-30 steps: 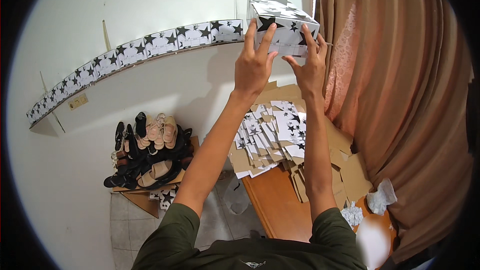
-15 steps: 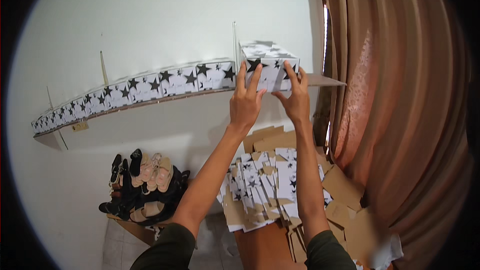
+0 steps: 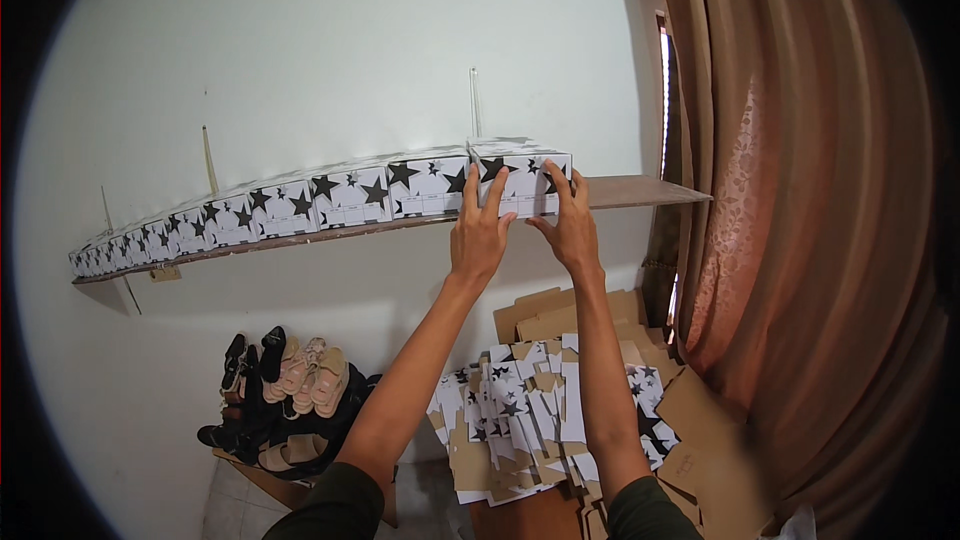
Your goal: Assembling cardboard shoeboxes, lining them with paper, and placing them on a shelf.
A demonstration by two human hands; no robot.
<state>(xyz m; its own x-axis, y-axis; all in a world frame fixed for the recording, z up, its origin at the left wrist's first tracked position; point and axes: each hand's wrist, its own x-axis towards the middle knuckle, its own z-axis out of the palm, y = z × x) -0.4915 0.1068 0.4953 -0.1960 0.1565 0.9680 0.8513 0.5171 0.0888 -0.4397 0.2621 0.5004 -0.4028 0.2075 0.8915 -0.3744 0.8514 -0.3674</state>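
Observation:
Between my two raised hands is a white cardboard shoe box (image 3: pixel 521 182) with black stars, at the right end of a row of like boxes. My left hand (image 3: pixel 482 230) presses its fingers on the left part of the box front, the thumb near the bottom edge. On the right part, my right hand (image 3: pixel 570 225) does the same, fingers on the front and thumb low. The box sits at the shelf (image 3: pixel 640 192), its left side close against the neighbouring star-patterned box (image 3: pixel 428 183). Its underside is hidden.
Several more star boxes (image 3: pixel 283 208) line the shelf leftward. Below stands a pile of sandals and shoes (image 3: pixel 300 390). Flattened star-printed cardboard (image 3: pixel 520 410) and brown cardboard sheets (image 3: pixel 705 430) lie stacked on a table. A brown curtain (image 3: pixel 800 190) hangs at the right.
Both hands have moved the box leftward and down against the row. The view has shifted a little, with the shelf now lower in the picture.

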